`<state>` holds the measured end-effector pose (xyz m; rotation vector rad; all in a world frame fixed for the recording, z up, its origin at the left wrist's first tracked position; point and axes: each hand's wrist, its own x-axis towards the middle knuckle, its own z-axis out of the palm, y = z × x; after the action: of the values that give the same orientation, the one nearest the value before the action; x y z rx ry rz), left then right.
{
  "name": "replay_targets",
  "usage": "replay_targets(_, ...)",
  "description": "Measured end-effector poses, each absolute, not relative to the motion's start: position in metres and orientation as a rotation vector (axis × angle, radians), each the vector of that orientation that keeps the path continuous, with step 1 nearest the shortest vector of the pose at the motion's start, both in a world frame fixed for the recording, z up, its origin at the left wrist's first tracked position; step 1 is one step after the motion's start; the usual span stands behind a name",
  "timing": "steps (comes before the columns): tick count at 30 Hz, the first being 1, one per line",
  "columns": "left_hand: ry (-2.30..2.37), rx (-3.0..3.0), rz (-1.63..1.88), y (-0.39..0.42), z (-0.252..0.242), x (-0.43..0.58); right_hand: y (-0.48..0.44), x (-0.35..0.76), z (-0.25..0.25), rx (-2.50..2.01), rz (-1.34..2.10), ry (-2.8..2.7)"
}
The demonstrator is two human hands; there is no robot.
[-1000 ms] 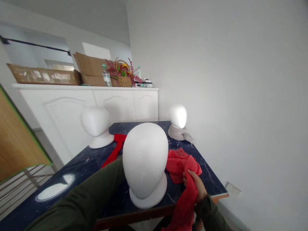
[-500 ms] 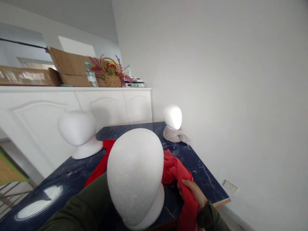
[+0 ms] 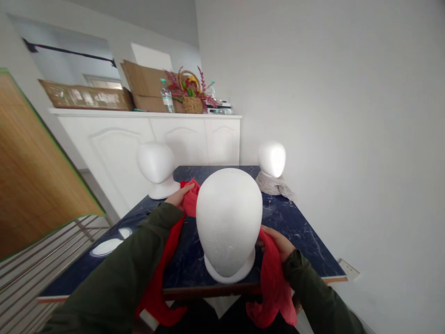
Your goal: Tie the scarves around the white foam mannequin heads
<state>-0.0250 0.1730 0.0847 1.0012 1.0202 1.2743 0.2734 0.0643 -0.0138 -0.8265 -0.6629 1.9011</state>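
Note:
A white foam mannequin head (image 3: 229,218) stands upright at the table's near edge, between my hands. Behind it passes a red scarf (image 3: 273,273), its middle hidden by the head. My left hand (image 3: 178,196) grips the scarf at the head's far left side. On the right, my right hand (image 3: 279,241) is closed round the scarf beside the head's base. Both ends hang below the table edge in front of me.
The dark blue marbled table (image 3: 306,232) also bears a bare white head (image 3: 156,167) at back left and another head (image 3: 272,159) with a grey scarf (image 3: 273,184) at back right. White cabinets (image 3: 121,148) stand behind; a wooden board (image 3: 38,171) is at left.
My left hand has come into view from behind the head, holding the scarf at left. My right hand has drawn its side in beside the head. The camera view has shifted.

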Motion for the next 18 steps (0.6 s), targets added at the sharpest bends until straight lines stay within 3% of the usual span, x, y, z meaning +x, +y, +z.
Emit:
replay_targets(10,1.169,0.964,1.829,0.066,-0.005,-0.037,0.023,0.256,-0.038,-0.896,1.599,-0.950)
replay_targets(18,1.423,1.161,2.071,-0.004,-0.046,0.017,0.001,0.240,-0.043,-1.286,1.280,-1.108)
